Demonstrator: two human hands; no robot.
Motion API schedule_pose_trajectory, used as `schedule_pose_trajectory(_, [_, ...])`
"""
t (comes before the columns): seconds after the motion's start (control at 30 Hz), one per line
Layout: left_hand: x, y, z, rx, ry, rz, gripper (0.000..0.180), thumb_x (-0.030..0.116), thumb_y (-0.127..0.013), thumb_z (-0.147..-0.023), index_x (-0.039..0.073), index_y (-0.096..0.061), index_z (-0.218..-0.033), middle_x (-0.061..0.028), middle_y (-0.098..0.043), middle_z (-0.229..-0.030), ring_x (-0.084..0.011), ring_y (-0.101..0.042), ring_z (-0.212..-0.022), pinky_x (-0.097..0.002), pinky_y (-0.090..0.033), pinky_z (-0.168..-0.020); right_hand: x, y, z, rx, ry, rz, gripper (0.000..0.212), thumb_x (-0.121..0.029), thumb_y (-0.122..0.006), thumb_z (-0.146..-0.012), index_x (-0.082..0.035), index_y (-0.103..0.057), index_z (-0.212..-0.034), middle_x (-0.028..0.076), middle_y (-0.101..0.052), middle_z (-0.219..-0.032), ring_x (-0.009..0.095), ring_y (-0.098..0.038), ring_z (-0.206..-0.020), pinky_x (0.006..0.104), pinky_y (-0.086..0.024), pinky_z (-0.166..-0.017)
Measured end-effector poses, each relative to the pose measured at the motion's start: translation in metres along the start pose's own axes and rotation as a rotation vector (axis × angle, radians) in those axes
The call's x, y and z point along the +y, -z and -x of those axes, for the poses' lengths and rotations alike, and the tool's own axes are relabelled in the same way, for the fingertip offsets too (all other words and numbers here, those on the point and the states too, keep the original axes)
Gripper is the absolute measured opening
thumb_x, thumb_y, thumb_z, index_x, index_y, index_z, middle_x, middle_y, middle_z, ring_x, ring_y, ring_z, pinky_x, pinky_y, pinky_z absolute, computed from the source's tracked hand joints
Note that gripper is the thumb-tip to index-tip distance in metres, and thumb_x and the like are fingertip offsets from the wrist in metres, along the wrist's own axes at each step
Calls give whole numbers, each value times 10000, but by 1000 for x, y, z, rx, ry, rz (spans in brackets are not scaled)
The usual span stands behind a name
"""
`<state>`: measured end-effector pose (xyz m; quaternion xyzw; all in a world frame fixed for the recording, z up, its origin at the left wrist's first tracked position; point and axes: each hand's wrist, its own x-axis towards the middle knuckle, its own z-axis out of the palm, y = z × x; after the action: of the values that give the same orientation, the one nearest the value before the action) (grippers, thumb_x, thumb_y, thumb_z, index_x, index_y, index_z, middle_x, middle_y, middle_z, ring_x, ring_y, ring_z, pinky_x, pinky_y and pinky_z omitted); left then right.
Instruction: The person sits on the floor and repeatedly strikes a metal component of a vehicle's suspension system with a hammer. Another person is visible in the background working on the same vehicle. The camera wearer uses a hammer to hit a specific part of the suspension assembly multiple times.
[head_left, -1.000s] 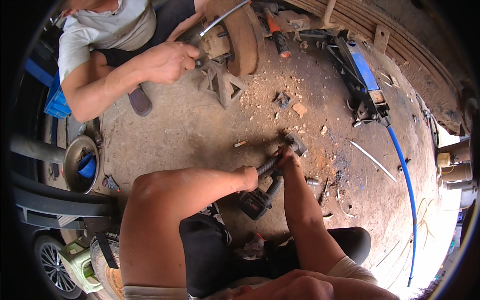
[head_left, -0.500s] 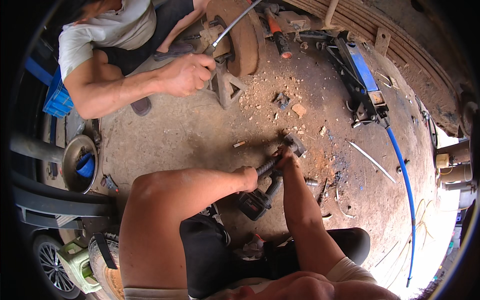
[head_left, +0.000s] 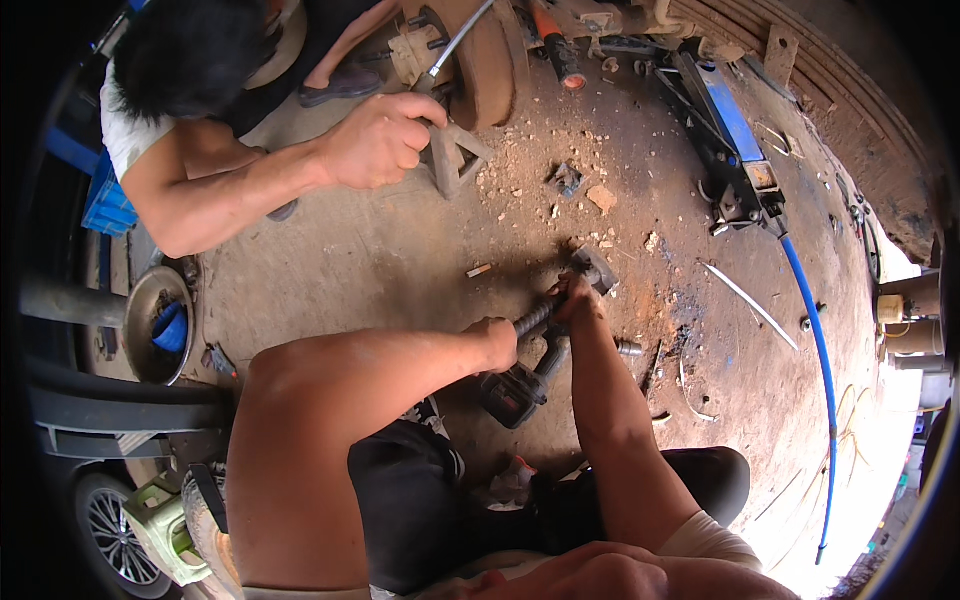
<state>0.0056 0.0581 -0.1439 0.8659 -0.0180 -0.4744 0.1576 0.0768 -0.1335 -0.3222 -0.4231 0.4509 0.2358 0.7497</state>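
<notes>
A hammer with a blocky metal head point(head_left: 596, 268) and a ribbed bar handle point(head_left: 536, 318) lies across between my hands, low over the concrete floor. My left hand point(head_left: 494, 343) is closed round the handle's lower end. Close to the head, my right hand point(head_left: 574, 297) is wrapped round the handle. Beneath the handle a black cordless impact wrench point(head_left: 515, 392) rests on the floor. Across from me a co-worker's hand point(head_left: 378, 140) grips a tool with a long shiny shaft point(head_left: 460, 42), beside a rusty brake drum point(head_left: 490, 65) and a metal stand point(head_left: 457, 160).
A blue-and-black floor jack point(head_left: 722, 120) with a long blue handle point(head_left: 808, 310) stands at right. Rust flakes, a white strip point(head_left: 750, 303) and a loose socket point(head_left: 628, 348) lie about. At left are a metal bowl point(head_left: 140, 300) with a blue cup point(head_left: 170, 327) and a green stool point(head_left: 165, 515).
The co-worker's head has leaned down into view, and the co-worker's hand has shifted slightly up and right. My hands keep their hold on the hammer with little movement.
</notes>
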Motion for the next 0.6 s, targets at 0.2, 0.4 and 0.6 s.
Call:
schedule_pose_trajectory(0.2, [3, 2, 6, 10, 18, -16, 285, 114, -582, -781, -4, -627, -1036, -203, -634, -1044, -318, -635, -947, -374, -517, -782, 7, 21, -38, -25, -65, -36, 188, -249, -490, -811, -109, -492, -686, 65, -524, -620, 246, -513, -623, 371, -409, -663])
schedule_pose_trajectory(0.4, [1, 0, 0, 15, -10, -28, 266, 118, -582, -784, -1, -633, -1017, -202, -638, -1030, -319, -634, -953, -376, -513, -796, 3, 8, -2, -54, -6, 103, 218, -313, -484, -809, -107, -496, -739, 56, -552, -671, 212, -514, -685, 333, -434, -680])
schedule_pose_trajectory(0.6, [-9, -11, -11, 115, -76, -38, 272, 106, -598, -741, -41, -638, -966, -236, -650, -902, -335, -653, -860, -379, -530, -743, 3, 1, 3, -18, -56, -38, 203, -292, -479, -822, -100, -506, -762, 68, -558, -661, 226, -521, -658, 344, -446, -665])
